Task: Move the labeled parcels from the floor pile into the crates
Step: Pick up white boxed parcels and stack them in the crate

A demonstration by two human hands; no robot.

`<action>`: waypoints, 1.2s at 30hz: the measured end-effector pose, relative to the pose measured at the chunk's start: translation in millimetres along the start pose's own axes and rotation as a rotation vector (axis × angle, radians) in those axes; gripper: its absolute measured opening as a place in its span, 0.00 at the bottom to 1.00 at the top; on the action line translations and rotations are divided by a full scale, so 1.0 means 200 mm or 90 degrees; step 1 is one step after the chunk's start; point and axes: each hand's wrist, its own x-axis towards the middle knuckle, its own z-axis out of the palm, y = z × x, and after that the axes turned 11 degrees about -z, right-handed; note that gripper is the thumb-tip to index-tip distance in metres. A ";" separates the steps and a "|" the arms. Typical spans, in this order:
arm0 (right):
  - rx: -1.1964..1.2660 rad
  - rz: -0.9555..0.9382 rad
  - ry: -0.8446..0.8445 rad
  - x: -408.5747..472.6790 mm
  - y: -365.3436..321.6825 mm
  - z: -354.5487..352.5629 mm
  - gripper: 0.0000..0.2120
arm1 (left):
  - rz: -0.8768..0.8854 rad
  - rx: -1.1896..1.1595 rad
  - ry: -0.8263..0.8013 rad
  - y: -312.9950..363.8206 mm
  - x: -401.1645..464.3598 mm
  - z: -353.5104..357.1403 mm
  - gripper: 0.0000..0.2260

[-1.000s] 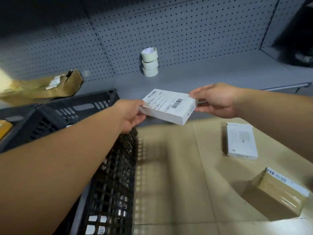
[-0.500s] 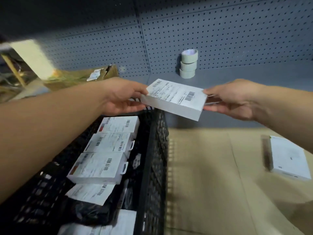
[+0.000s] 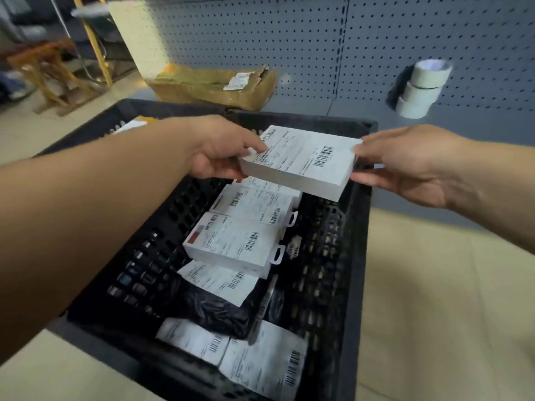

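Grey pegboard wall [image 3: 260, 39] behind; both hands, left hand [image 3: 223, 151] and right hand [image 3: 405, 163], grip a labeled white parcel [image 3: 301, 160] above a black crate [image 3: 359, 227] of parcels.

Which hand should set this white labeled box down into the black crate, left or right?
Probably the left. The left hand grips the white labeled box from directly above the black crate, over the stacked parcels. The right hand only pinches the far end, reaching in from outside the rim.
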 end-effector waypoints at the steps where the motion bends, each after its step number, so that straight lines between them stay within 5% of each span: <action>1: -0.014 0.006 -0.009 0.00 0.01 0.05 0.04 | -0.004 0.043 0.008 -0.02 0.01 -0.03 0.11; 24: -0.085 0.340 -0.255 -0.28 0.39 0.66 0.21 | -0.248 0.535 -0.069 -0.47 -0.07 -0.24 0.07; 28: -0.108 0.341 -0.264 -0.36 0.45 0.70 0.21 | -0.270 0.566 -0.074 -0.56 -0.08 -0.24 0.09; 32: -0.129 0.340 -0.270 -0.41 0.47 0.73 0.10 | -0.273 0.598 -0.051 -0.62 -0.05 -0.23 0.17; 36: -0.188 0.333 -0.287 -0.42 0.49 0.77 0.09 | -0.265 0.593 -0.049 -0.67 -0.02 -0.22 0.11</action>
